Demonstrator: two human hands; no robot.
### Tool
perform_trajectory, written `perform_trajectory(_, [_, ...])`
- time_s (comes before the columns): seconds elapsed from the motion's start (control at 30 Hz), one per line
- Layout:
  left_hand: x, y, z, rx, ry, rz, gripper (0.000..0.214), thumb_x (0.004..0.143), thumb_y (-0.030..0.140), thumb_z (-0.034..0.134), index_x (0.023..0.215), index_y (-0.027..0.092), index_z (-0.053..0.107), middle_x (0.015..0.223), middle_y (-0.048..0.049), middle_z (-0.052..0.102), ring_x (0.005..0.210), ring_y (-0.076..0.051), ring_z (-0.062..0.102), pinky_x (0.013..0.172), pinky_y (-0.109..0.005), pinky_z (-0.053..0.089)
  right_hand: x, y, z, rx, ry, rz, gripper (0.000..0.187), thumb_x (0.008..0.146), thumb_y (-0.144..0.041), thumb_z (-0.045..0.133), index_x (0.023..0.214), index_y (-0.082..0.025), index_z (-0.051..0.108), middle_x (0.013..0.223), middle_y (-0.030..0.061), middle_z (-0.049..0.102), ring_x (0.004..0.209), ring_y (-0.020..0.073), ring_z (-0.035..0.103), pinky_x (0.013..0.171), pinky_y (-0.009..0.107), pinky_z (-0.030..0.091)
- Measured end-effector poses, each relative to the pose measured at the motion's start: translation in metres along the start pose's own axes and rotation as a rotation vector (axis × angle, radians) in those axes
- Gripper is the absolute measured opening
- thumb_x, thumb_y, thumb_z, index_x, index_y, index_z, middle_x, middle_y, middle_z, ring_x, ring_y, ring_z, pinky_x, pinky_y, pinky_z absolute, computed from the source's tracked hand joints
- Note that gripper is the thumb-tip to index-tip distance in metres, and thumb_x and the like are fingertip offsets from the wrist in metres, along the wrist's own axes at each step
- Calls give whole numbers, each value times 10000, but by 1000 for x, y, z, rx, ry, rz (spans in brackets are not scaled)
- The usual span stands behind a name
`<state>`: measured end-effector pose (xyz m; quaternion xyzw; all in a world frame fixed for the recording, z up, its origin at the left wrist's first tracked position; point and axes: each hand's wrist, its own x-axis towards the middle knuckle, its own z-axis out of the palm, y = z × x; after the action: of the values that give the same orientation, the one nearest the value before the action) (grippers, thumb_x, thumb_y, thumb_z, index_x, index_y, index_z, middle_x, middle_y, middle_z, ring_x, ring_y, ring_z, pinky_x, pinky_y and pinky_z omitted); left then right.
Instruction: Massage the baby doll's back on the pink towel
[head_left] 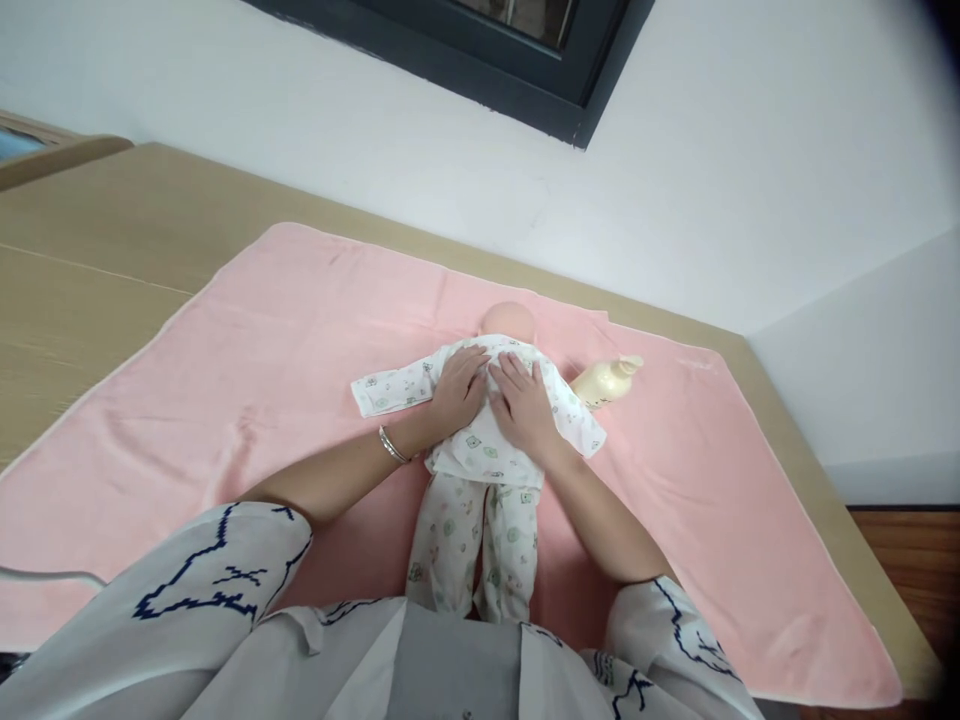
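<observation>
A baby doll (508, 322) lies on its back on a pink blanket (247, 370), dressed in a white printed shirt (480, 445) and matching trousers (472, 540). My left hand (459, 388) rests on the doll's chest, fingers laid flat on the shirt. My right hand (523, 405) lies beside it on the chest, fingers stretched out and pressing the shirt front. A silver bracelet (393, 445) sits on my left wrist.
A cream pump bottle (606, 381) lies on the blanket just right of the doll's arm. The blanket covers a wooden table (97, 250) against a white wall. A dark window frame (480, 50) is above. The table's right edge drops to a wooden floor (911, 550).
</observation>
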<state>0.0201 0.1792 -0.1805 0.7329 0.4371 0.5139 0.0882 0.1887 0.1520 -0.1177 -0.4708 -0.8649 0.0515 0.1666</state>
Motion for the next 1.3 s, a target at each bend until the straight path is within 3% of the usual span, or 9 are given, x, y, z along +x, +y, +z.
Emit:
perform_trajectory(0.2, [0, 3, 0, 6, -19, -37, 349, 1010, 289, 373, 1251, 186, 604, 1371, -132, 634, 1357, -238, 540, 1183, -528, 438, -6, -8, -1, -68, 61, 242, 644, 1042, -360, 358, 1513, 79, 370, 1579, 318, 365, 1528, 395, 293, 1248, 617, 236])
perform_trajectory(0.3, [1, 2, 1, 6, -26, -49, 358, 1002, 276, 357, 1240, 191, 610, 1366, -131, 640, 1346, -243, 549, 1176, -538, 441, -16, -27, 5, -66, 26, 31, 566, 1025, -264, 359, 1525, -2, 406, 1614, 236, 360, 1557, 346, 243, 1272, 587, 216])
perform_trajectory(0.4, [1, 3, 1, 3, -21, -53, 367, 1002, 265, 345, 1247, 195, 609, 1355, -119, 647, 1333, -234, 558, 1178, -527, 441, -8, -17, 5, -12, -3, -57, 534, 1034, -252, 319, 1529, -87, 435, 1616, 156, 396, 1557, 288, 264, 1291, 584, 154])
perform_trajectory(0.5, [1, 4, 0, 0, -15, -35, 363, 1006, 276, 355, 1252, 191, 608, 1351, -120, 645, 1336, -233, 554, 1183, -518, 439, 7, 11, 1, 77, 5, 39, 549, 1060, -361, 296, 1544, -132, 418, 1641, 138, 349, 1562, 277, 252, 1280, 597, 166])
perform_trajectory(0.63, [4, 4, 0, 22, -35, -37, 374, 1002, 277, 367, 1273, 158, 595, 1380, -140, 623, 1354, -245, 538, 1197, -514, 422, 6, 18, 3, 55, 89, 256, 639, 1054, -409, 307, 1538, 4, 376, 1611, 244, 360, 1536, 342, 300, 1262, 585, 230])
perform_trajectory(0.8, [4, 22, 0, 147, -168, -153, 463, 984, 269, 396, 1401, 105, 516, 1513, -192, 513, 1459, -326, 432, 1226, -598, 348, -10, -8, 10, -47, 146, 200, 545, 1036, -260, 301, 1451, 37, 492, 1523, 279, 477, 1488, 356, 394, 1246, 574, 276])
perform_trajectory(1.0, [-2, 55, -7, 223, -297, -6, 448, 1006, 211, 350, 1401, 127, 543, 1539, -144, 509, 1505, -286, 384, 1270, -549, 301, 5, 23, -1, 74, 52, 205, 546, 1031, -325, 355, 1486, -49, 478, 1591, 215, 413, 1523, 330, 337, 1253, 573, 262])
perform_trajectory(1.13, [13, 34, -9, 217, -300, -98, 474, 995, 297, 408, 1422, 131, 530, 1545, -156, 498, 1492, -308, 399, 1252, -578, 315, 2, 17, 2, 27, 84, 287, 581, 1038, -346, 324, 1497, -9, 442, 1578, 260, 410, 1522, 361, 325, 1239, 613, 261])
perform_trajectory(1.3, [23, 18, -6, 240, -294, -192, 530, 991, 354, 413, 1430, 73, 510, 1532, -210, 494, 1479, -355, 406, 1233, -597, 331, -11, -8, 6, -34, 126, 193, 532, 1018, -234, 325, 1474, -7, 475, 1545, 259, 460, 1504, 349, 366, 1240, 562, 301])
